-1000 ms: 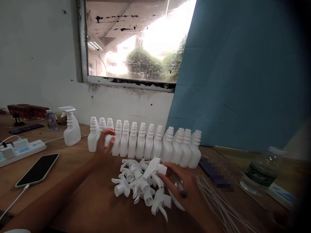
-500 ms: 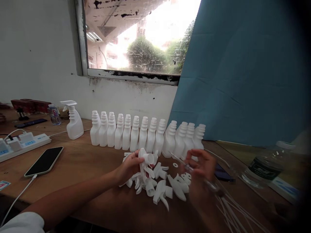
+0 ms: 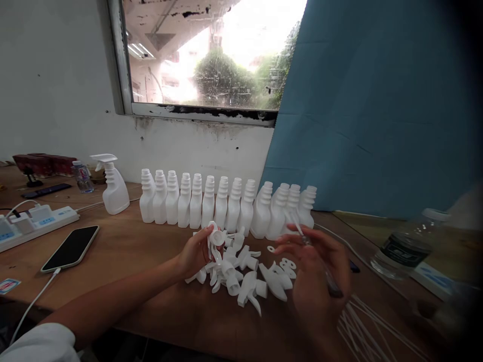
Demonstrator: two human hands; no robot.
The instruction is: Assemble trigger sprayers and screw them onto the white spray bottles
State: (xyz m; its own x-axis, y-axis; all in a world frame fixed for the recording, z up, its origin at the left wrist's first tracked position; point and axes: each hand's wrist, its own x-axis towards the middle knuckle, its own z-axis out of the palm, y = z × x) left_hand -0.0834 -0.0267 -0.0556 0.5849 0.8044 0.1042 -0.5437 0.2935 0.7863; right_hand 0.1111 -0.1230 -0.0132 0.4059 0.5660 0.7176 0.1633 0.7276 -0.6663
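My left hand (image 3: 196, 251) is closed around a white trigger spray head (image 3: 216, 239), its round collar facing me. In my right hand (image 3: 320, 271) is a slim tool (image 3: 302, 234) with a thin shaft and a darker handle end; blur hides its exact kind. The tool points up and away, apart from the spray head. Below and between the hands lies a pile of loose white spray heads (image 3: 249, 287). Small white ring washers (image 3: 288, 265) lie beside my right hand. Thin white tubes (image 3: 368, 327) are spread to its right.
A row of several white bottles (image 3: 183, 203) without tops stands behind the pile. Left of it is a bottle with a spray head (image 3: 115, 191). A phone (image 3: 70, 249) on a cable and a power strip (image 3: 41, 223) lie at left; a large water bottle (image 3: 407, 249) stands right.
My left hand has shifted slightly left with the spray head, which has turned. My right hand has moved a little right, and the tool's tip has swung upward.
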